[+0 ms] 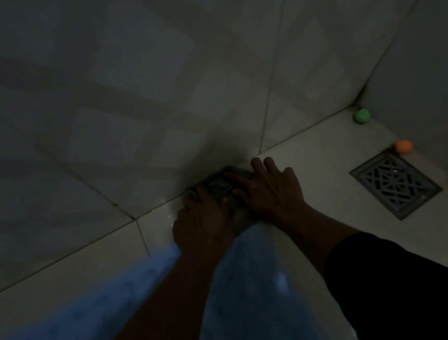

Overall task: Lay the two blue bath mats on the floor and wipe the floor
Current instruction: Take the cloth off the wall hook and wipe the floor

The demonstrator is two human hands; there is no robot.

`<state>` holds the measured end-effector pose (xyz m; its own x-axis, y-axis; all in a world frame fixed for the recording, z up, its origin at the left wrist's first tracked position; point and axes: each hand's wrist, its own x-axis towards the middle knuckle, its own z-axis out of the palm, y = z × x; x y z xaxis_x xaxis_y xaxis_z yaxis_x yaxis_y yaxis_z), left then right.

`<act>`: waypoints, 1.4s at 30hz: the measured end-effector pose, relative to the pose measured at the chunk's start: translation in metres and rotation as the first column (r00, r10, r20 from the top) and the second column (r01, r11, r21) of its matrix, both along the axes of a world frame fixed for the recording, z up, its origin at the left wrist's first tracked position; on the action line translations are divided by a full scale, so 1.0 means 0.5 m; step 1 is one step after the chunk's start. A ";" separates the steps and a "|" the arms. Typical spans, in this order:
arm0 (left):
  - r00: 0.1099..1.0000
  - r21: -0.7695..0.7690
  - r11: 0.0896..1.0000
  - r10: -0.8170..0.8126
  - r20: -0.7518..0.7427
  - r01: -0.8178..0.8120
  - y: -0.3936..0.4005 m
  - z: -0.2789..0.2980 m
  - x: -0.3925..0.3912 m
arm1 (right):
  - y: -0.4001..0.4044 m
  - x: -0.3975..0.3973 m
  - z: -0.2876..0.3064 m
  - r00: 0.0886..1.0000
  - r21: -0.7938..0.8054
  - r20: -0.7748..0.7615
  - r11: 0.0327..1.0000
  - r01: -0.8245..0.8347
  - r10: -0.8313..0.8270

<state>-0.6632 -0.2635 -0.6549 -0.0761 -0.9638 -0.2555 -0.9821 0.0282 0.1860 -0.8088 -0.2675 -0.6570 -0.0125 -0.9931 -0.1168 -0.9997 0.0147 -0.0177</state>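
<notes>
Two blue bath mats are spread on the tiled floor, though their shared edge is hidden by the arms. A grey cloth is pressed against the wall base by both hands: left hand and right hand, fingers flattened. A metal drain grate is seen rightward.
</notes>
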 end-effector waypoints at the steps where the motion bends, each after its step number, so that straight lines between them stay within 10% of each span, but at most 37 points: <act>1: 1.000 -0.047 0.999 -0.023 0.011 0.023 -0.002 0.005 -0.013 | -0.004 -0.015 0.002 0.999 -0.012 -0.033 1.000 -0.016 0.016; 26: 0.970 0.056 0.970 -0.230 -0.083 0.235 0.020 0.017 -0.165 | 0.048 -0.111 0.047 0.930 0.211 0.156 0.931 0.298 -0.332; 42: 0.927 0.070 0.929 -0.351 -0.132 0.362 0.186 0.013 -0.146 | 0.215 -0.123 0.111 0.972 0.301 -0.076 0.924 0.236 -0.223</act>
<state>-0.7363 -0.1703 -0.6482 -0.4449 -0.8401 -0.3102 -0.8818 0.3503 0.3158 -0.8702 -0.1602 -0.6016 -0.2469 -0.8787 -0.4086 -0.9681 0.2422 0.0640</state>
